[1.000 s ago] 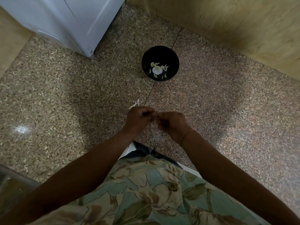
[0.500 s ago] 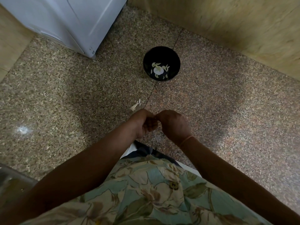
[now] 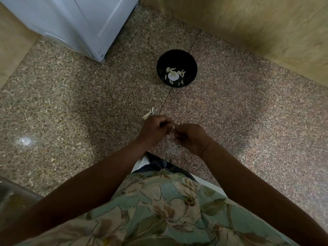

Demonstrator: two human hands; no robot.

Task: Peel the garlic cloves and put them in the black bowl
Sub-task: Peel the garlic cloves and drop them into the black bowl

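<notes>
A black bowl (image 3: pixel 192 67) stands on the speckled stone counter, holding several pale peeled garlic cloves (image 3: pixel 182 73) and a white garlic bulb (image 3: pixel 173 76). Nearer me, my left hand (image 3: pixel 154 130) and my right hand (image 3: pixel 190 138) meet fingertip to fingertip. Between them a small pale garlic clove (image 3: pixel 173 127) shows, pinched by both hands and mostly hidden by the fingers. A scrap of dry garlic skin (image 3: pixel 148 114) lies on the counter just beyond my left hand.
A white appliance (image 3: pixel 74 23) stands at the back left. A beige wall (image 3: pixel 257 23) runs along the back right. A metal sink edge (image 3: pixel 12 197) shows at the lower left. My floral shirt fills the bottom of the view.
Both hands stayed together over the same spot, with the fingers shifting slightly on the clove. The bowl and the skin scrap have not moved.
</notes>
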